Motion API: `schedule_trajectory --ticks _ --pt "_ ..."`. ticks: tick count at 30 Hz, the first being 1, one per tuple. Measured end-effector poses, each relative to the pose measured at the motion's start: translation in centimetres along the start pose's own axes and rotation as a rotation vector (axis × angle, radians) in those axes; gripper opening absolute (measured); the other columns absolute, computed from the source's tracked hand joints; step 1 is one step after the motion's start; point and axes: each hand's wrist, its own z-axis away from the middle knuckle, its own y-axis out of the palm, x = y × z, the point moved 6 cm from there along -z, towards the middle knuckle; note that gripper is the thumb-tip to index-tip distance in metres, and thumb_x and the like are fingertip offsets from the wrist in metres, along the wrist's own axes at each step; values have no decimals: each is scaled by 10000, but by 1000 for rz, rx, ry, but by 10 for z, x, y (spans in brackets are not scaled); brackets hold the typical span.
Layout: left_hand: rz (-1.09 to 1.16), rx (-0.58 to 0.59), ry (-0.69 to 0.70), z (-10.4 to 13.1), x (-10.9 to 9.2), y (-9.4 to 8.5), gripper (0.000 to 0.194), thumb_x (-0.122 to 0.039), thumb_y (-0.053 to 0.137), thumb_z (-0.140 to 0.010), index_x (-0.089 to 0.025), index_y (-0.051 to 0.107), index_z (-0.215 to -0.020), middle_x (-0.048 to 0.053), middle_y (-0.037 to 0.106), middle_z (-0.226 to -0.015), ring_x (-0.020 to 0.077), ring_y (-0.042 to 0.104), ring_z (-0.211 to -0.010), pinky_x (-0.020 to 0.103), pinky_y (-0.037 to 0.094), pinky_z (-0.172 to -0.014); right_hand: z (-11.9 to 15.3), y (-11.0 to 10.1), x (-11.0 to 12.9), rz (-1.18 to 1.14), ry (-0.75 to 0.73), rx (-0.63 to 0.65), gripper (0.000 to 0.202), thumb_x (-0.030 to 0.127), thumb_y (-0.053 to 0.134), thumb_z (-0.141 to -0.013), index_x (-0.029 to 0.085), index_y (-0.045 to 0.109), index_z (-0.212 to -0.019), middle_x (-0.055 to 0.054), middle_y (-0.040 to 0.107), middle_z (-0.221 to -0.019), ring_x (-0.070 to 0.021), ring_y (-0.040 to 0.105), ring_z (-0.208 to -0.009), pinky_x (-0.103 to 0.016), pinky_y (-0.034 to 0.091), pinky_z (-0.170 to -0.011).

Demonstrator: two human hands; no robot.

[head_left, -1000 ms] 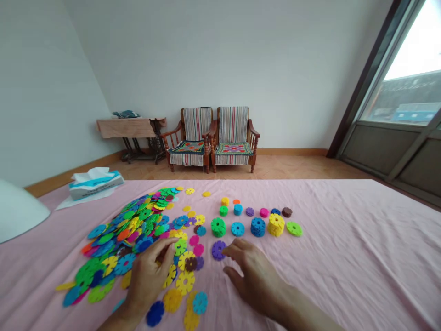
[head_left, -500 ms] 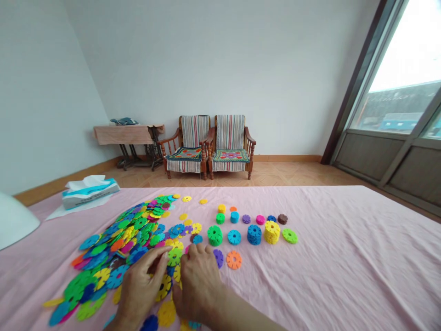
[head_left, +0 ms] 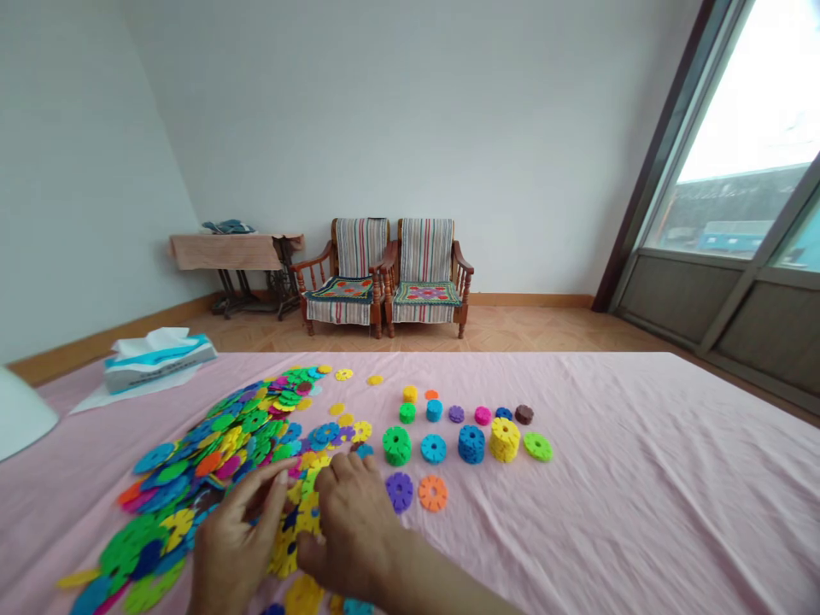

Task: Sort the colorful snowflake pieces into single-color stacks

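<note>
My left hand (head_left: pixel 237 534) is over the near side of the multicoloured disc pile (head_left: pixel 224 427), thumb and forefinger pinched together; whatever is between them cannot be made out. Close beside it, my right hand (head_left: pixel 359 525) bends its fingers down over yellow and green notched discs (head_left: pixel 307 512), its fingertips hidden. Right of my hands lie a purple disc (head_left: pixel 399 492) and an orange disc (head_left: pixel 433 493). Beyond them is a row with a green stack (head_left: pixel 397 446), a light blue disc (head_left: pixel 434 448), a blue stack (head_left: pixel 471 444), a yellow stack (head_left: pixel 505 440) and a lime disc (head_left: pixel 538 447).
Smaller stacks, among them a pink one (head_left: pixel 483 416) and a brown one (head_left: pixel 524 414), form a farther row on the pink cloth (head_left: pixel 628 478). A tissue box (head_left: pixel 160 363) sits at the back left, near a white rounded object (head_left: pixel 22 414). Two chairs stand beyond the table.
Both hands have moved slightly left and the view has shifted a little. The purple disc, partly covered before by my right hand, now shows fully.
</note>
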Motion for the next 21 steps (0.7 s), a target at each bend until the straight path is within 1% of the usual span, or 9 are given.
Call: schedule_trajectory --ticks 2,4,7,11,13,15,16,18,21 --pt "26 -12 -37 0 2 -1 306 -487 561 -806 -214 685 -865 -21 694 -599 167 689 -545 212 577 -562 7 -13 -8 -111 -6 -109 234 268 585 -768 136 609 -959 -113 631 -961 -247 579 -917 -361 471 -807" --pt "45 2 -58 0 4 1 301 -482 564 -806 -213 681 -876 -28 686 -581 159 674 -512 201 563 -517 16 -27 -27 -195 71 -178 106 140 512 -811 162 587 -882 -71 628 -899 -186 585 -841 -275 454 -722" --pt "58 23 -58 0 5 5 289 -465 575 -803 -213 685 -889 -26 710 -608 148 663 -483 189 540 -466 32 -49 -63 -228 202 -220 158 48 471 -802 179 548 -760 -20 600 -767 -138 556 -693 -232 395 -619" --pt "64 53 -39 2 2 8 283 -446 576 -806 -206 696 -894 -34 694 -561 143 650 -456 185 530 -445 62 -69 -97 -200 281 -226 168 52 464 -801 179 526 -712 -4 576 -693 -132 520 -620 -237 349 -566" --pt "71 56 -36 3 -1 8 282 -441 576 -808 -202 699 -893 -32 694 -565 141 647 -454 187 534 -451 77 -71 -102 -194 309 -163 148 82 478 -809 180 540 -717 -5 587 -693 -139 529 -631 -242 357 -573" --pt "81 51 -35 3 -3 8 275 -436 580 -808 -200 697 -889 -30 697 -574 141 647 -455 189 539 -461 90 -67 -96 -211 296 -32 99 100 527 -785 179 587 -792 -18 621 -786 -150 566 -705 -245 402 -623" --pt "87 52 -34 2 -4 8 271 -433 583 -808 -200 695 -888 -30 697 -573 141 647 -455 191 541 -463 94 -63 -90 -224 278 44 139 102 557 -764 181 612 -863 -30 633 -868 -156 584 -758 -247 427 -663" --pt "89 57 -34 1 -5 8 266 -429 583 -807 -200 694 -885 -30 694 -566 143 643 -445 196 540 -456 97 -53 -77 -234 233 187 305 111 637 -706 193 634 -1001 -51 627 -1021 -175 605 -868 -255 457 -745" --pt "85 53 -40 1 -7 8 268 -432 583 -800 -197 694 -869 -26 698 -570 139 631 -423 195 532 -432 90 -36 -58 -172 152 365 487 179 764 -639 198 635 -1108 -79 608 -1128 -221 603 -974 -270 473 -804"
